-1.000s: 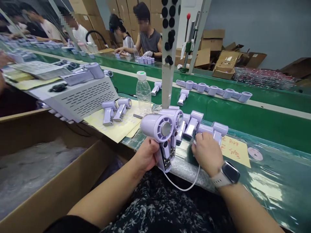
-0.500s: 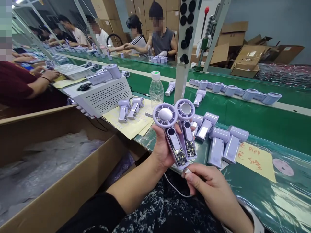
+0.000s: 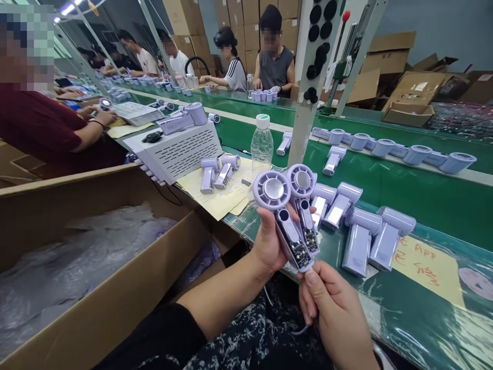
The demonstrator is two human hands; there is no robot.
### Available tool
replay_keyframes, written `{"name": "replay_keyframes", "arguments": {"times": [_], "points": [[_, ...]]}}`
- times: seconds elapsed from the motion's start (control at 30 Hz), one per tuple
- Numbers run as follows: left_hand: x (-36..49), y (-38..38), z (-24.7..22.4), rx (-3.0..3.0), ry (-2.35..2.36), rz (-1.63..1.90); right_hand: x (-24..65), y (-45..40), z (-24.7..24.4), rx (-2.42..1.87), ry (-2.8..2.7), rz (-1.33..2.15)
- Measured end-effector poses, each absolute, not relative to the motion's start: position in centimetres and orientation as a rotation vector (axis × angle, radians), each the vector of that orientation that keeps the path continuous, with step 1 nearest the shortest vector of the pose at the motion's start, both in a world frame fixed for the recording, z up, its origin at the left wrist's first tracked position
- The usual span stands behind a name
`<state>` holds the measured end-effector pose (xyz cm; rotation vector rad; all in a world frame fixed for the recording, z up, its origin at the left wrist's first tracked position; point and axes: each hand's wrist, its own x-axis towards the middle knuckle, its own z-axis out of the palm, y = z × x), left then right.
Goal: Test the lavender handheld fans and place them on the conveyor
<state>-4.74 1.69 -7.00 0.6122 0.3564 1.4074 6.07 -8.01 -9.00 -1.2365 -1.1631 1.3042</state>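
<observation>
My left hand (image 3: 269, 244) is wrapped round two lilac handheld fans side by side. The nearer fan (image 3: 272, 191) has a ring-shaped head with a silver centre, and its open handle shows a circuit board with lit spots. Partly behind it is the second fan (image 3: 302, 180), its handle likewise uncovered. My right hand (image 3: 327, 303) pinches a cable's plug end against the bottom of the nearer fan; the fingers hide the plug, so I cannot tell how far in it sits. The white cable (image 3: 300, 330) trails below that hand. Several more lilac fans (image 3: 362, 239) lie just right of my hands.
A clear bottle (image 3: 262, 146) stands behind the fans, near a metal post (image 3: 304, 113). Left are a slotted grey box (image 3: 185, 154) and a carton (image 3: 154, 272) holding plastic bags. A row of fans (image 3: 383, 147) lies along the green conveyor (image 3: 404, 187). Co-workers sit beyond and left.
My right hand has brought the cable's plug up to the base of the nearer fan; before, it was just below. The view has shifted, so everything sits further right or lower.
</observation>
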Motion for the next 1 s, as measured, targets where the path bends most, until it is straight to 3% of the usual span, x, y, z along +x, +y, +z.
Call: {"name": "replay_keyframes", "arguments": {"times": [0.17,0.27,0.5,0.7,0.87,1.0], "points": [[-5.7,1.5,-5.9,0.503,0.278,1.368,7.1,-7.6,-7.6,-1.038,-1.606,1.009],[-6.0,1.3,-5.0,0.434,0.219,1.343,7.6,-7.4,-7.5,-1.054,-1.585,0.897],[-5.8,0.8,-5.3,0.517,0.203,1.336,7.5,-7.4,-8.6,-1.154,-1.496,1.186],[-5.8,1.0,-5.7,0.521,0.187,1.291,7.0,-7.4,-7.6,-1.169,-1.385,1.171],[-4.8,0.6,-6.5,0.633,0.206,1.419,5.7,-8.1,-9.6,-1.094,-0.923,1.323],[-4.2,0.3,-7.6,0.730,0.185,1.470,5.1,-7.8,-10.6,-1.129,-0.915,1.356]]}}
